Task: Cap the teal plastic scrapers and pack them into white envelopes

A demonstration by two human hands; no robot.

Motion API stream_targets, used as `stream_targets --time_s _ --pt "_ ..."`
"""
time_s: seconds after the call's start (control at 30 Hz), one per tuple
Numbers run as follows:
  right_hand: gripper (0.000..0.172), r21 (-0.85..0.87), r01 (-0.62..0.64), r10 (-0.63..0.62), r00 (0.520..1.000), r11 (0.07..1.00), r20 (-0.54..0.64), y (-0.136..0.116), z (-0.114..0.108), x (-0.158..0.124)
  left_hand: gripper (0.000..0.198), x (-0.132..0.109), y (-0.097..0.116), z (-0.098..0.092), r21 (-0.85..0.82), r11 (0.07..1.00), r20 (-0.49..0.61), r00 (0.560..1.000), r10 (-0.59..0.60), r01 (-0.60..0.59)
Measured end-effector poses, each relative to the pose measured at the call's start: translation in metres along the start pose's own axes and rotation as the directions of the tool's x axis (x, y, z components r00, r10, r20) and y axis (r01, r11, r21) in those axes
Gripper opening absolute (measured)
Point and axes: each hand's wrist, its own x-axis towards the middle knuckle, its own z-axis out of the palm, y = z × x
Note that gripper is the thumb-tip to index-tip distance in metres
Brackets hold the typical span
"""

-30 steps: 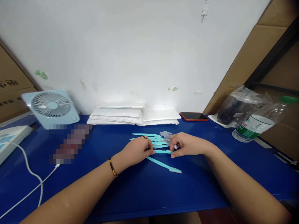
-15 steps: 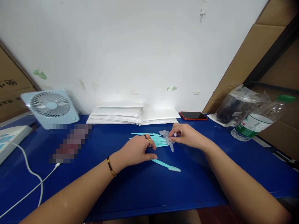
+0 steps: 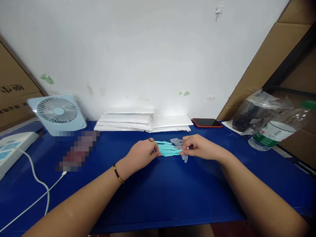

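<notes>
Several teal eyebrow razors point(image 3: 166, 147) lie in a bunch on the blue table between my hands. My left hand point(image 3: 145, 153) pinches the handle end of the nearest razor point(image 3: 170, 153), fingers closed. My right hand point(image 3: 197, 147) is closed at that razor's blade end, thumb and forefinger together; whether a cap is between them is hidden. Several clear plastic caps point(image 3: 175, 141) lie behind and under the right fingertips, some showing just in front point(image 3: 185, 159).
White padded envelopes point(image 3: 124, 121) are stacked by the wall, beside a phone point(image 3: 206, 122). On the left stand a blue fan point(image 3: 58, 112) and a power strip point(image 3: 17, 144) with white cables. A bottle point(image 3: 274, 131) and a bagged dark item point(image 3: 247, 117) stand right.
The razor that lay apart in front has been lifted back to the bunch in my left hand. My left fingers have closed, and my right hand has moved to its blade end.
</notes>
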Motion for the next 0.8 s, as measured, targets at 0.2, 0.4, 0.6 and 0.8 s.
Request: stream_targets --time_s 0.2,0.4,0.6,0.8 --pt "0.027 -0.071 -0.098 0.086 0.985 0.993 -0.148 0.013 -0.007 0.0 0.026 0.001 -0.003 -0.002 0.058 0.996 -0.114 0.991 -0.064 0.071" --pt "0.016 -0.106 -0.042 0.022 0.984 0.993 -0.177 0.009 -0.005 0.0 0.021 -0.006 0.002 -0.001 0.032 0.999 -0.146 0.989 0.021 -0.016" --pt "0.017 -0.152 -0.082 0.043 0.969 0.985 -0.244 0.01 -0.002 0.004 0.022 -0.005 -0.008 0.0 -0.031 0.998 -0.206 0.977 0.056 -0.063" --pt "0.02 -0.156 -0.142 0.093 0.954 0.977 -0.285 0.018 -0.002 0.007 0.03 0.0 -0.027 0.007 -0.081 0.997 -0.225 0.974 -0.007 -0.012"
